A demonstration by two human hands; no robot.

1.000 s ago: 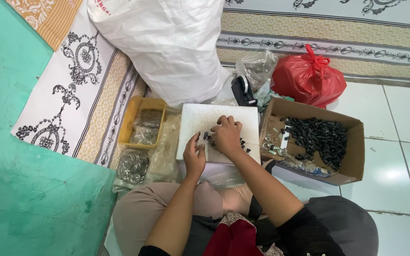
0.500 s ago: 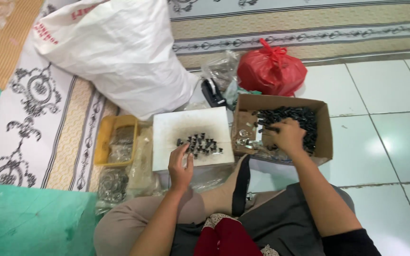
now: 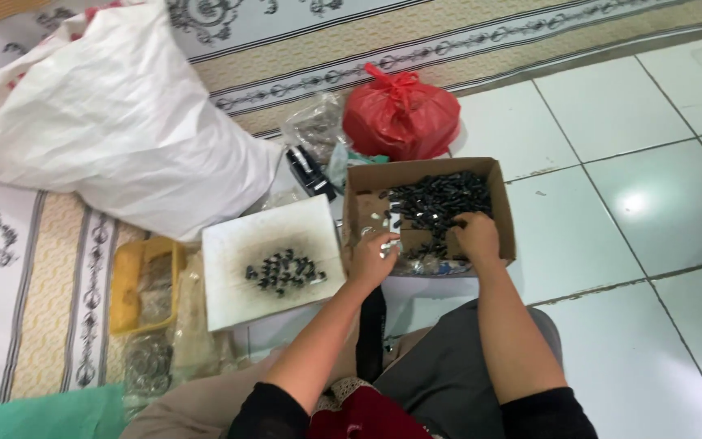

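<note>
Both hands work in the cardboard box (image 3: 504, 213): left hand (image 3: 371, 258) pinches small silvery pieces (image 3: 389, 245), right hand (image 3: 474, 236) curls into dark parts (image 3: 436, 203). Best gather few, gripping firmly.

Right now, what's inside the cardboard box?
The cardboard box holds a pile of small black parts plus some silvery pieces. Both hands, left hand and right hand, cover the near part.

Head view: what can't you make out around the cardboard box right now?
- Right hand: fingers buried in the small black parts; grasp hidden.
- Left hand: small pale pieces at the fingers, too small to identify.
- Cardboard box: near inner wall hidden by both hands.
</note>
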